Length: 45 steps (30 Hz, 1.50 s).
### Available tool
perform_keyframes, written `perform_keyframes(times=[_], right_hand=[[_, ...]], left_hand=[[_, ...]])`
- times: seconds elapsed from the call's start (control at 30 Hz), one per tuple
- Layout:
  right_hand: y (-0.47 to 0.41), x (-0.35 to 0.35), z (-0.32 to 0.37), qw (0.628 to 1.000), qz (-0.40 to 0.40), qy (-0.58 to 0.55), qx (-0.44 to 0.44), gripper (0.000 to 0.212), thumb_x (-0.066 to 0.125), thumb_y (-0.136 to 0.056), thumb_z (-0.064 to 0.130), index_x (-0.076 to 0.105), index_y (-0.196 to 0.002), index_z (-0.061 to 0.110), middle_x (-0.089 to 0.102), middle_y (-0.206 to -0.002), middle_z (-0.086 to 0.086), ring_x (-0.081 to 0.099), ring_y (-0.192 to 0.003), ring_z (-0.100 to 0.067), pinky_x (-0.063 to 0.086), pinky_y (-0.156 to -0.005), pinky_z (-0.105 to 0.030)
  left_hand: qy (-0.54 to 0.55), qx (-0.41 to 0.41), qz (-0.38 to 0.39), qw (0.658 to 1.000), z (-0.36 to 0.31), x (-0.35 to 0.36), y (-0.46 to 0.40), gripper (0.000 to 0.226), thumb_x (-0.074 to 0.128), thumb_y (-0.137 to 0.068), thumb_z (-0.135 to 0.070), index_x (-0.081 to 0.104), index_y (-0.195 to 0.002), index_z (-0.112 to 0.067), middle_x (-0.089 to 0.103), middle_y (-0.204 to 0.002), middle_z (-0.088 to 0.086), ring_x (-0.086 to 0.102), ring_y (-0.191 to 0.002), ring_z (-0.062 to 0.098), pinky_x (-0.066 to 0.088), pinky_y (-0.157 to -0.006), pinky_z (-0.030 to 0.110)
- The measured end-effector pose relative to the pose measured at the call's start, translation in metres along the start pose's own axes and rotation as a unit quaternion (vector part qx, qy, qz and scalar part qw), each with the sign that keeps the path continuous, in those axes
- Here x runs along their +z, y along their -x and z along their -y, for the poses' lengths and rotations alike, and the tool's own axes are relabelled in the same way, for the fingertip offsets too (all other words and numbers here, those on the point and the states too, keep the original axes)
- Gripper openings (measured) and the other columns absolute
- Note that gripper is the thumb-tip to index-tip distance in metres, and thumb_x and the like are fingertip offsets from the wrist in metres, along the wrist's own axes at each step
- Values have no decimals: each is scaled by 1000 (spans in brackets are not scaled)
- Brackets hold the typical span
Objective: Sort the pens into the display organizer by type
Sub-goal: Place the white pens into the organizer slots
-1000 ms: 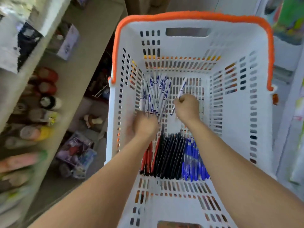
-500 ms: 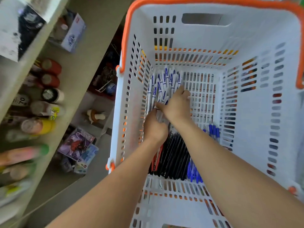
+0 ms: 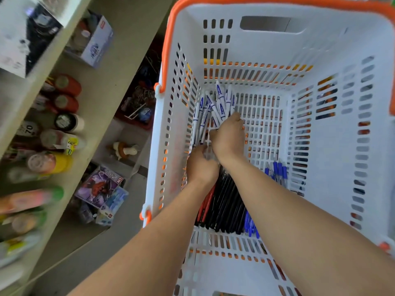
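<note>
White pens (image 3: 215,107) with blue caps lie bunched at the basket's (image 3: 320,45) far-left corner. The left hand (image 3: 201,167) closes around their near ends; the right hand (image 3: 228,137) clamps the bundle's middle. Loosely gathered, some could slip out among the black pens (image 3: 226,199).

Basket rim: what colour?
Orange, on the white slotted basket; the rim shows clearly in the head view.
</note>
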State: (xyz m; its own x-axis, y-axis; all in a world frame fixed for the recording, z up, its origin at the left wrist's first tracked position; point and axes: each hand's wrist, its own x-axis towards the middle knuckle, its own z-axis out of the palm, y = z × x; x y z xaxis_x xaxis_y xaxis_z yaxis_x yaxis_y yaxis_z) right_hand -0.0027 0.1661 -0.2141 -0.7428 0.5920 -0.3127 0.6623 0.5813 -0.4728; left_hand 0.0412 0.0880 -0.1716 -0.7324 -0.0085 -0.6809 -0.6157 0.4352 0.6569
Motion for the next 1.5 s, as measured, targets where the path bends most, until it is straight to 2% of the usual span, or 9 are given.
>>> perform_keyframes(times=[0.17, 0.4, 0.63, 0.7, 0.9, 1.07, 1.23, 1.4, 1.5], right_hand=[[-13, -18, -7, 984, 77, -158, 40, 61, 67, -94, 14, 33, -141, -4, 58, -98, -8, 64, -88, -27, 48, -60, -28], [-20, -36, -23, 909, 182, -349, 138, 16, 62, -93, 16, 49, -98, 10, 49, -92, -5, 50, -81, -17, 45, -80, -32], [-24, -48, -7, 816, 215, -477, 245, 17, 64, -86, 10, 55, -99, 3, 53, -87, -14, 56, -82, -29, 52, -79, -46], [-28, -51, -4, 810, 223, -481, 251, 14, 64, -86, 8, 58, -97, 1, 58, -73, -12, 61, -69, -29, 55, -75, -45], [-37, -56, 4, 800, 247, -474, 271, 14, 71, -87, 10, 68, -100, 4, 71, -75, -11, 69, -53, -20, 57, -51, -30], [-43, -56, 14, 797, 293, -458, 263, 34, 85, -74, 15, 76, -106, 8, 78, -100, -14, 76, -86, -26, 63, -79, -46], [-39, -62, 24, 792, 267, -471, 282, 13, 74, -86, 11, 68, -96, 6, 73, -75, -11, 71, -58, -24, 57, -53, -35], [-26, -71, 6, 774, 283, -499, 266, 3, 62, -87, 11, 62, -89, 9, 64, -75, -9, 64, -64, -25, 57, -83, -46], [-2, -88, -9, 783, 305, -491, 230, 6, 63, -88, 11, 65, -92, 7, 66, -78, -11, 66, -68, -27, 57, -74, -46]], left_hand=[[-21, -15, 1, 1000, 3, 1, 0, 55, 44, -96, -2, 45, -149, -14, 47, -153, 3, 44, -141, 20, 36, -113, 31], [151, -72, -21, 986, -18, 7, 15, 34, 37, -108, -40, 65, -104, -21, 65, -104, -3, 61, -104, 17, 47, -96, 32], [396, -187, 9, 899, -46, 21, 10, 52, 28, -109, -47, 64, -101, -10, 69, -104, 13, 64, -95, 24, 55, -91, 37], [388, -181, -13, 903, -57, 22, -1, 52, 28, -108, -47, 62, -106, -8, 70, -97, 10, 65, -82, 23, 55, -75, 33], [314, -180, -18, 932, -83, 26, -16, 58, 28, -105, -53, 55, -138, -13, 61, -138, 10, 58, -125, 30, 44, -109, 48], [305, -133, -11, 943, -99, 24, -14, 48, 25, -108, -49, 58, -121, -16, 60, -108, -1, 59, -96, 16, 47, -100, 37], [261, -111, -10, 959, -83, 11, -15, 54, 28, -108, -51, 63, -129, -16, 71, -119, 8, 67, -110, 24, 51, -102, 44], [228, -104, 35, 967, -79, 0, -10, 55, 32, -104, -58, 67, -114, -17, 75, -102, 8, 70, -91, 20, 56, -91, 41], [165, -113, 107, 974, -86, -10, 4, 53, 51, -96, -62, 66, -109, -14, 63, -84, 0, 57, -72, 14, 48, -73, 31]])
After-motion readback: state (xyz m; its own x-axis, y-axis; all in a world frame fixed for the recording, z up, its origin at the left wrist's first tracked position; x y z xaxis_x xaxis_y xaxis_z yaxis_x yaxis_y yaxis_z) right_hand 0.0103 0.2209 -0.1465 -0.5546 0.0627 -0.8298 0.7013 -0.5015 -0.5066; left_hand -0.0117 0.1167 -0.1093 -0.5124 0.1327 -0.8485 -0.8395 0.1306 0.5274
